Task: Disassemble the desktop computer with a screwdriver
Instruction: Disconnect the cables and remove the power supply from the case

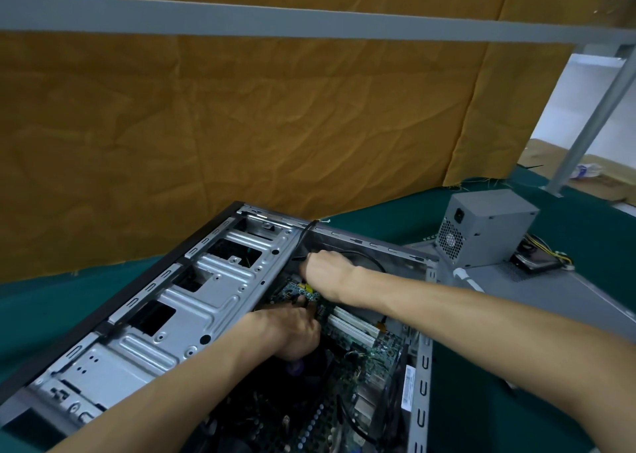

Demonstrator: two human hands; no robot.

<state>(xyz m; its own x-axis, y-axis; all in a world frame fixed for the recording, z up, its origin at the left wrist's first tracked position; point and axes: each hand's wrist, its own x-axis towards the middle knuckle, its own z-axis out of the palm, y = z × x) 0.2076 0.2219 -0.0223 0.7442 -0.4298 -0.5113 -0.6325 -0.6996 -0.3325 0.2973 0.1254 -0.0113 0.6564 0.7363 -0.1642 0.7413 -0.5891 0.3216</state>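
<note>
The head view looks down on a desk draped in a green cloth [51, 301], with brown paper [241, 115] hung behind it and a grey bar [275, 22] crossing above. On the left half of the desk lies the desktop computer case [165, 318], open side up, its black front edge toward the desk's left edge and its silver drive cage [192, 291] facing the camera. Inside the case, the left hand [292, 332] reaches down over the green motherboard [361, 356], fingers curled closed around something dark; a purple shape [294, 370] just beneath the palm may be the screwdriver handle, but I cannot tell for sure. Just beyond it, the right hand [323, 266] is closed in a fist near the far wall of the case, gripping a black cable [364, 256] that loops along that wall. The two hands are apart, the right farther from the camera than the left. White expansion slots [351, 325] sit on the board between the forearms. To the right of the case, a grey side panel [537, 284] lies flat, and on it, toward the desk's far right corner, stands a grey power supply unit [488, 229] with yellow and black wires [550, 253] trailing behind.
</note>
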